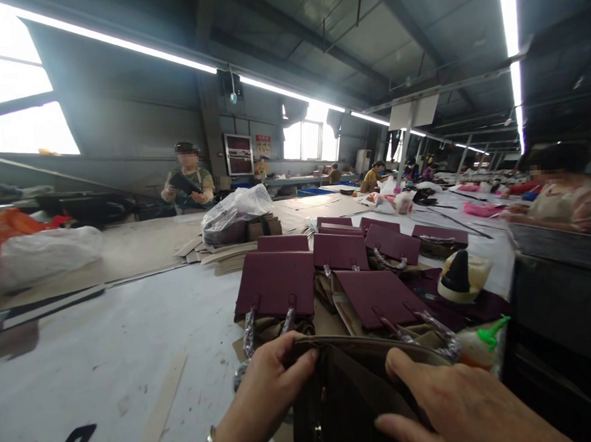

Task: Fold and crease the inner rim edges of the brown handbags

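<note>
A dark brown bag piece (pixel 350 391) with a zipper stands open at the bottom centre. My left hand (pixel 280 378) pinches its upper left edge between thumb and fingers. On the right side, my right hand (pixel 446 398) reaches over the rim, its thumb and a finger apart against the dark lining; the other fingers are hidden. Just beyond are maroon bag panels (pixel 276 282) with plastic-wrapped handles (pixel 289 320), arranged in rows on brown bag bodies.
A pot with a black cone (pixel 462 277) and a bottle with a green nozzle (pixel 492 332) stand at right. Cardboard pieces (pixel 232 255) and a plastic bag (pixel 237 208) lie farther back. One person (pixel 187 181) faces the white table (pixel 181 321); another (pixel 569 197) is at right.
</note>
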Tool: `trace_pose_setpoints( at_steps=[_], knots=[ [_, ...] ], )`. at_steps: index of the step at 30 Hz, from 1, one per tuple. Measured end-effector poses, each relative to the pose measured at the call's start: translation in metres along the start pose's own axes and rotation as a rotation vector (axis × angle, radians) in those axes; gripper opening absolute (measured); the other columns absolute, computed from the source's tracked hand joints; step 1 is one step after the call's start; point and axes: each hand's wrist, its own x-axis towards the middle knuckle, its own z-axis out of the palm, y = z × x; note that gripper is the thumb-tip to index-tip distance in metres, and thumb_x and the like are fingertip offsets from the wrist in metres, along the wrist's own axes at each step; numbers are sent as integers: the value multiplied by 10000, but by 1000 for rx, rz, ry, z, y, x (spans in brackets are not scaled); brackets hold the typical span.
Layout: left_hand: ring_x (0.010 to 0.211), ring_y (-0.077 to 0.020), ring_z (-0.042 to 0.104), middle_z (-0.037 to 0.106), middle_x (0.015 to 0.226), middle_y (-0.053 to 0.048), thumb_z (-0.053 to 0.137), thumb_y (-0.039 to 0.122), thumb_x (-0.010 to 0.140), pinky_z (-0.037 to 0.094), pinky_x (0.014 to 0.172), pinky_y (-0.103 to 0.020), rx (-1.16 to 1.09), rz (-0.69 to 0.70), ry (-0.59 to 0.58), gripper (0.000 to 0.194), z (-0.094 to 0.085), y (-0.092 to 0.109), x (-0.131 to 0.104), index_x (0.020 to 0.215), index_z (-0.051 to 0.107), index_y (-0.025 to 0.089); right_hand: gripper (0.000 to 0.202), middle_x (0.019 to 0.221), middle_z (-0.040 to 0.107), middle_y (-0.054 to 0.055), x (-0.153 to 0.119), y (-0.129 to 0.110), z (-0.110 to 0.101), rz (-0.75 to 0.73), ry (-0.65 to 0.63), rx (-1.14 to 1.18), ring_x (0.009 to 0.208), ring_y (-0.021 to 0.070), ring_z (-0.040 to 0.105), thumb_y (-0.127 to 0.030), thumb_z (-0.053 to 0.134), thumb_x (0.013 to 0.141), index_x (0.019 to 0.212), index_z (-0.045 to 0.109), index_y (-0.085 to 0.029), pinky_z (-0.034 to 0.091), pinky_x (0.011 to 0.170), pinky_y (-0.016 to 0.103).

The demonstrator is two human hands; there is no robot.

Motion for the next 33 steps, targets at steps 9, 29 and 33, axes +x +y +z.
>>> trace_pose_setpoints(
  at_steps=[9,29,33],
  knots=[
    [667,-155,535,608,726,-25,507,327,760,417,589,-220,-111,-7,-33,231,0,1,-1,839,606,134,76,659,637,-22,18,-13,-1,6,71,77,595,172,621,-182,600,714,732,540,-223,407,485,232],
    [786,-169,565,670,821,-21,600,286,716,418,718,-246,-333,-49,-225,237,-12,0,5,908,660,159,166,540,629,10,25,-14,-1,184,64,-56,491,196,612,-200,486,809,662,563,-212,327,442,244],
    [707,-145,542,634,743,-13,583,293,734,404,636,-224,-260,-26,-260,204,-15,1,6,853,642,139,185,555,634,14,26,-14,-3,194,49,-36,519,212,624,-184,468,819,663,565,-209,336,445,258]
  ],
)
